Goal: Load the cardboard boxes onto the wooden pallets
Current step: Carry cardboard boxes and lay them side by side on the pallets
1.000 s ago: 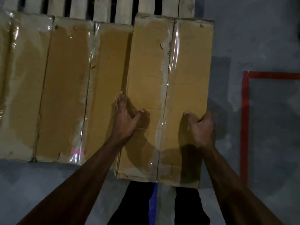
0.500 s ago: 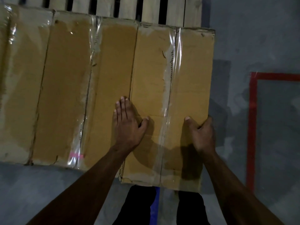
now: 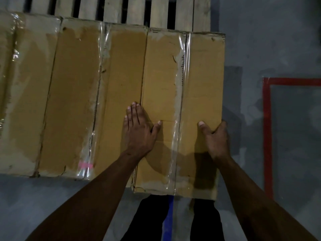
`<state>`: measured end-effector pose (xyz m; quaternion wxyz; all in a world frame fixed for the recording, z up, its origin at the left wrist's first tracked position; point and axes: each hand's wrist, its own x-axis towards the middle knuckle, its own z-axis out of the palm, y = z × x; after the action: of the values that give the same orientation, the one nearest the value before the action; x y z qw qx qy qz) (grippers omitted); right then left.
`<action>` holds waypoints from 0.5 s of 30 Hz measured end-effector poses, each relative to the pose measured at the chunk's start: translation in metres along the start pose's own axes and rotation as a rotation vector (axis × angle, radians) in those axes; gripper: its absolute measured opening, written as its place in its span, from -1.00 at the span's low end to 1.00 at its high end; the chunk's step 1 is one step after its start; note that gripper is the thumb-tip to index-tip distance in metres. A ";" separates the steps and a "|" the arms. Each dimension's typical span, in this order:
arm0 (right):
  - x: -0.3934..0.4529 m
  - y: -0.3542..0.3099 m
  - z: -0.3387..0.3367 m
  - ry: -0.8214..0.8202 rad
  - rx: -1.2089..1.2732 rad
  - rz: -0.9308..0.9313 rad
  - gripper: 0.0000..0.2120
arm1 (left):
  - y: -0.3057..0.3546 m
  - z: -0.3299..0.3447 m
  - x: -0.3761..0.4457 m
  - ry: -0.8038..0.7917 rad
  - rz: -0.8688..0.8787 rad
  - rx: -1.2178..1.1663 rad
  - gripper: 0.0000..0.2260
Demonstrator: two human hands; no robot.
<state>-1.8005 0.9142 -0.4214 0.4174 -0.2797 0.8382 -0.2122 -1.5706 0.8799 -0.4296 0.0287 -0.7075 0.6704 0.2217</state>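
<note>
Grey floor, wooden pallet, unlabelled taped cardboard box, both hands on it

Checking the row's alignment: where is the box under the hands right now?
In the head view the box sits right of centre, at the right end of the row on the pallet, flush against its left neighbour.

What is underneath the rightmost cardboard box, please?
Wooden pallet slats show beyond the rightmost cardboard box; what lies directly beneath is covered. Its near end overhangs the grey floor.

Probably a warehouse: wooden pallet, taped cardboard boxes, red-marked concrete floor.
</note>
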 end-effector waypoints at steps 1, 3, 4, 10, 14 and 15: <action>-0.003 0.001 0.001 0.001 0.000 0.000 -0.19 | -0.001 -0.001 0.000 -0.012 0.006 0.002 -0.16; -0.011 0.002 0.002 0.008 -0.030 -0.017 -0.15 | -0.003 -0.002 -0.002 -0.030 0.028 0.003 -0.18; -0.015 0.003 0.003 0.011 -0.055 -0.036 -0.15 | -0.005 -0.003 -0.004 -0.044 0.041 0.001 -0.20; -0.052 0.027 0.000 -0.037 -0.201 -0.134 -0.24 | -0.022 -0.001 -0.033 -0.112 0.110 0.019 -0.29; -0.074 0.050 -0.001 -0.086 -0.214 -0.134 -0.29 | -0.039 0.007 -0.061 -0.127 0.150 0.069 -0.29; -0.080 0.057 -0.002 -0.088 -0.220 -0.135 -0.30 | -0.041 0.009 -0.068 -0.131 0.151 0.072 -0.29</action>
<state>-1.7789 1.0087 -0.4072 0.4054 -0.3886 0.8165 -0.1339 -1.5336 0.9505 -0.4246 0.0813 -0.6373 0.7261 0.2450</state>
